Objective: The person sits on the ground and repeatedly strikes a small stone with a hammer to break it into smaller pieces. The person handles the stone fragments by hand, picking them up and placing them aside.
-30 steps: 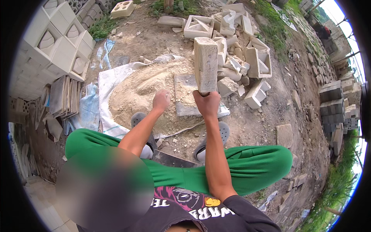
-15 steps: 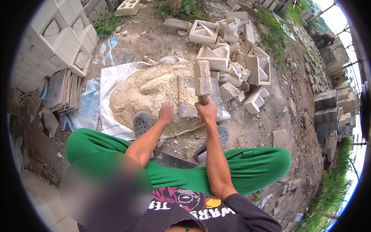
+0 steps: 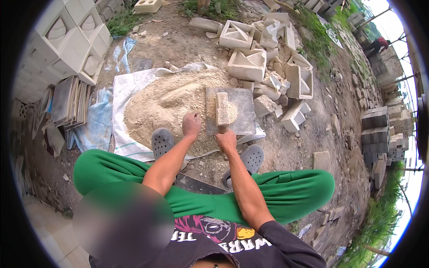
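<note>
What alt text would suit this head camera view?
Seated person's right hand holds a block on a grey slab, left hand beside it. Sand pile on a sheet and broken blocks lie around.

Green trousers [image 3: 286, 192], grey clogs [image 3: 161, 142], dark printed shirt [image 3: 232, 243]

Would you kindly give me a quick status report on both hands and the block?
Right hand gripping pale block, block down on grey slab. Left hand loosely curled, empty, beside slab at sand pile. Broken blocks just right of slab.
</note>
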Demonstrator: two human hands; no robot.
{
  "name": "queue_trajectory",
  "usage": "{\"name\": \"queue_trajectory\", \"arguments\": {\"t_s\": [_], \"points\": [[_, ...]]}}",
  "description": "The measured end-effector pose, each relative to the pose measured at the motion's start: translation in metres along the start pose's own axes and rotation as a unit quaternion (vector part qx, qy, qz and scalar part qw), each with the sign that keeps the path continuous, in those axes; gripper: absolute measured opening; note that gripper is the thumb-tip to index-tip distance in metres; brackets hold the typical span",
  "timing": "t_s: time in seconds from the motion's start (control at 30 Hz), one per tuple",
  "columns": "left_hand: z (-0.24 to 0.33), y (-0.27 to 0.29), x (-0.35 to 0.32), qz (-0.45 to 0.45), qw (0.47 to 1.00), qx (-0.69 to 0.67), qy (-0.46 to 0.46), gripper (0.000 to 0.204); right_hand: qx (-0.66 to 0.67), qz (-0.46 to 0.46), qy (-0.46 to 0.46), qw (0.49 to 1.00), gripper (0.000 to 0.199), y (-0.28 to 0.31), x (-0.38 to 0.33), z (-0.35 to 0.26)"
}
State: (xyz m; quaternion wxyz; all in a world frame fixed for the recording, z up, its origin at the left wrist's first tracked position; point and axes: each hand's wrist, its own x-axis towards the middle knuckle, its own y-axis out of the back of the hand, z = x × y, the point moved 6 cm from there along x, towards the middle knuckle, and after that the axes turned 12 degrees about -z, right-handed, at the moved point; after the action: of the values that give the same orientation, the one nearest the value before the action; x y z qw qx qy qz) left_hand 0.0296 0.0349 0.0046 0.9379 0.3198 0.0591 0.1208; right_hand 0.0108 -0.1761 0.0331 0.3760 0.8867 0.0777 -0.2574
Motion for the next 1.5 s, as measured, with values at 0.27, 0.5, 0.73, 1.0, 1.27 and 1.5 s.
{"name": "queue_trajectory", "arguments": {"t_s": [0.27,0.5,0.73,1.0,1.27,1.5], "points": [[-0.026,0.02,0.012,0.019,0.997,0.072,-0.003,0.021,0.124,-0.027,0.078,0.989,0.034,0.048,-0.026,-0.075],[-0.025,0.02,0.005,0.003,0.995,0.031,0.097,0.021,0.09,0.071,0.187,0.976,0.034,0.068,-0.021,-0.086],[-0.02,0.022,-0.006,-0.03,0.995,0.067,0.07,0.02,-0.036,-0.089,-0.033,0.995,0.039,0.017,-0.004,-0.003],[-0.013,0.002,-0.031,-0.135,0.976,0.163,-0.052,0.022,0.043,-0.013,0.03,0.999,0.034,0.085,-0.038,-0.066],[-0.003,0.001,-0.026,-0.124,0.985,0.123,0.009,0.022,0.042,0.037,0.096,0.994,0.04,0.063,-0.032,-0.053],[-0.004,-0.006,-0.015,-0.105,0.991,0.088,0.0,0.022,0.018,-0.044,-0.05,0.998,0.039,0.016,-0.013,0.008]]}}
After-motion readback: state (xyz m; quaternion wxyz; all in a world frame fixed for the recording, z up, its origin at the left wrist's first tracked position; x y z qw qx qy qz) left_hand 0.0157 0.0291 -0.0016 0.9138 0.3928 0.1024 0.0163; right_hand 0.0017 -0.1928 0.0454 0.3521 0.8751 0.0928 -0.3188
